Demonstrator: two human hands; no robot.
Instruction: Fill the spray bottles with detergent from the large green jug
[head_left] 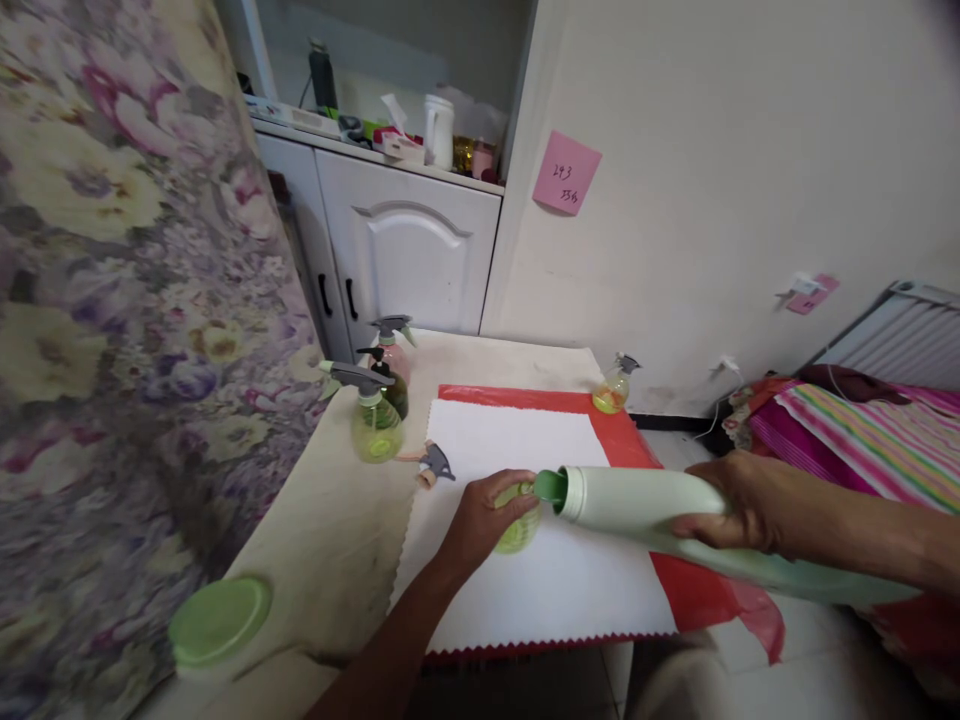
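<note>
My left hand (487,515) is wrapped around the neck of a small yellow-green spray bottle (516,528) without its head, standing on the white sheet. In my right hand (739,500) is a large pale green jug (645,500), tilted almost level. Its green pouring spout (551,487) meets or nearly meets the small bottle's mouth; whether liquid is flowing I cannot tell. A loose grey trigger sprayer head (435,464) lies left of my left hand. At the near left sits a round green lid (220,620).
Spray bottles (377,430) and a dark pump bottle (397,395) stand at the table's left. Another small spray bottle (613,388) is at the back right. Beneath the white sheet (517,430) lies red plastic (630,440). A floral curtain (142,300) borders the left.
</note>
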